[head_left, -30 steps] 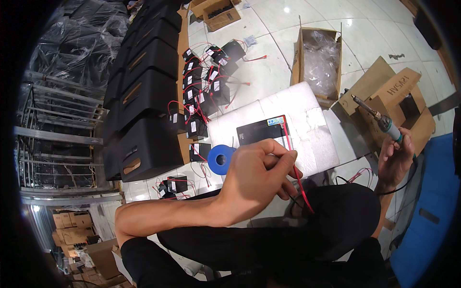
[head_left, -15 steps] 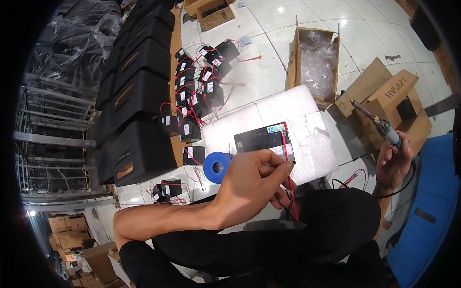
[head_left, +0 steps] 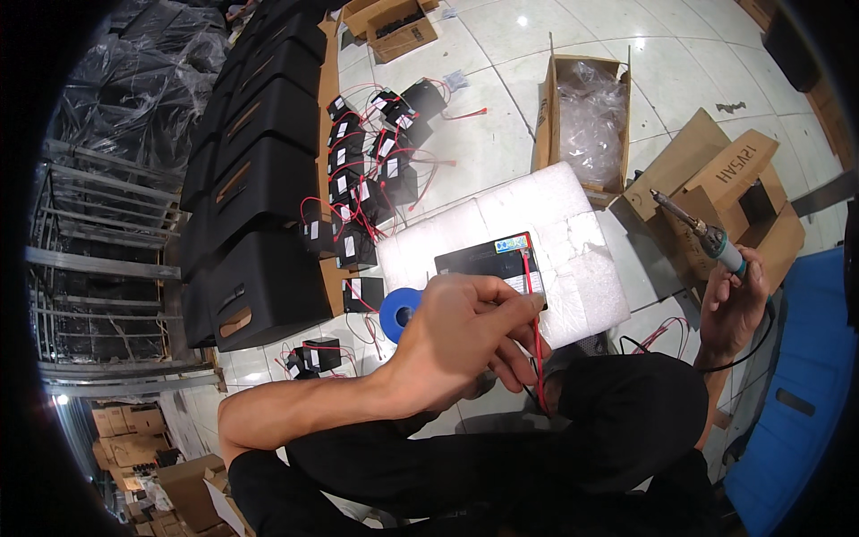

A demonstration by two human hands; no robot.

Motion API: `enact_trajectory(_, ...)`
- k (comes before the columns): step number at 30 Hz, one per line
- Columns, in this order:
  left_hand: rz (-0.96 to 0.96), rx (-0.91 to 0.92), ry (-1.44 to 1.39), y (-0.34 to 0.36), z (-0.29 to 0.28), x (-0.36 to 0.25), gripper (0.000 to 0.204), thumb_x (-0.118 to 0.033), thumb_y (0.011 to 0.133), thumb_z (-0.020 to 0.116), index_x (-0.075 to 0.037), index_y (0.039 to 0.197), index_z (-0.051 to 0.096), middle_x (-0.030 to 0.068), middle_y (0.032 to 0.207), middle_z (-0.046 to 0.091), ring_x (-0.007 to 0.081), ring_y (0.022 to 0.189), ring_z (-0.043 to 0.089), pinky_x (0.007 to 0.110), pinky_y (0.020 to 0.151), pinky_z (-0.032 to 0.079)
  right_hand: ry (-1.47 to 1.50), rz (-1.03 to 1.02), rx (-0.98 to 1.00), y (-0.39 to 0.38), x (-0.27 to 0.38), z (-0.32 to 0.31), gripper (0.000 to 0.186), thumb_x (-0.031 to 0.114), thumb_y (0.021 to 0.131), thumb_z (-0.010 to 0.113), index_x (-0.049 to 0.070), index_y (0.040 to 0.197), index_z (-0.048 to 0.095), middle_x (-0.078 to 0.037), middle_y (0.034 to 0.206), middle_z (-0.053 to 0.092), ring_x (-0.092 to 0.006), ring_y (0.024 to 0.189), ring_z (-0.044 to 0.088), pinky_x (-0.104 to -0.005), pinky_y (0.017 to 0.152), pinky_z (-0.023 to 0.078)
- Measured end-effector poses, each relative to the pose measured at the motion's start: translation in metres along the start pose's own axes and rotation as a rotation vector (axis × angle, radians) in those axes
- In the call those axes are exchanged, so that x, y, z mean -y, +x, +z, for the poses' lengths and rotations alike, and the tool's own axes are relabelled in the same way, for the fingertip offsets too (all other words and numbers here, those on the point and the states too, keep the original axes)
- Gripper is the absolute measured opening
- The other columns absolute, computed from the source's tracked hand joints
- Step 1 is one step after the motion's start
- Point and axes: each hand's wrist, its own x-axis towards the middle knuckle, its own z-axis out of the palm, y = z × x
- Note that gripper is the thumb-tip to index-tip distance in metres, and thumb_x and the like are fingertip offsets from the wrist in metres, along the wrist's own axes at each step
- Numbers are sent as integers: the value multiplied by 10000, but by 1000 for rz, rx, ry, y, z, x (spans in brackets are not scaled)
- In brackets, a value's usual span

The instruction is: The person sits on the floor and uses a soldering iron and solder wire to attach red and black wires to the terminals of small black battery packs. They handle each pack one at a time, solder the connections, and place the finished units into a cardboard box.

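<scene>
A black rectangular battery (head_left: 479,262) with a small coloured label lies on a white foam block (head_left: 586,277). From its right end a red wire (head_left: 529,273) runs down toward me, pinched between the thumb and finger of my left hand (head_left: 456,331). That hand covers the battery's near side. Beside my left wrist stands a blue spool (head_left: 390,315), partly hidden by the hand. Out to the right, my right hand (head_left: 735,300) grips a soldering iron (head_left: 711,237) by its handle, with the tip raised up and left, away from the battery.
Several small black batteries (head_left: 353,246) with red wires sit on the tiles left of the foam. Large black casings (head_left: 268,286) line the far left. An opened carton (head_left: 586,116) holds clear plastic; another carton (head_left: 743,179) and a blue panel (head_left: 796,376) are at right.
My left hand has shifted slightly left and up, still pinching the red wire, and covers more of the blue spool. My right hand and the soldering iron have hardly moved.
</scene>
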Motion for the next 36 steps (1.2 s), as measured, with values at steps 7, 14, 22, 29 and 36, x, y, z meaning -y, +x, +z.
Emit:
enact_trajectory(7, 3, 13, 2, 3, -1, 3, 278, -155, 951, 641, 121, 925, 620, 171, 765, 657, 263, 560, 682, 332, 473, 565, 15, 4, -7, -2, -1, 0, 280, 245, 994, 514, -16, 1089, 553, -96, 901, 570, -89, 542, 504, -210, 384, 412)
enact_trajectory(14, -13, 22, 23, 4, -3, 6, 296, -170, 956, 640, 125, 949, 619, 182, 797, 672, 263, 586, 695, 328, 489, 571, 16, -10, -40, -2, 0, 8, 276, 230, 988, 523, -28, 1079, 560, -121, 928, 577, -102, 525, 508, -215, 386, 419)
enact_trajectory(22, 17, -45, 84, 0, 0, 7, 314, -161, 974, 628, 140, 1062, 623, 182, 907, 697, 243, 721, 728, 309, 547, 595, -123, 89, 273, 11, 2, 43, 300, 204, 880, 624, -80, 976, 617, -169, 814, 586, -159, 502, 533, -256, 390, 441)
enact_trajectory(29, -11, -105, 317, -15, -3, 3, 312, -122, 970, 622, 146, 1130, 619, 178, 960, 713, 208, 762, 726, 271, 619, 597, -223, 153, 363, 22, -2, 67, 276, 167, 844, 654, -91, 942, 660, -187, 783, 619, -180, 520, 575, -266, 394, 456)
enact_trajectory(36, 372, -162, 484, -60, -47, -7, 179, -75, 935, 637, 83, 1001, 688, 136, 783, 719, 132, 652, 690, 239, 576, 552, -280, 212, 453, 33, -4, 68, 283, 166, 848, 657, -108, 919, 662, -192, 799, 622, -183, 529, 582, -273, 408, 473)
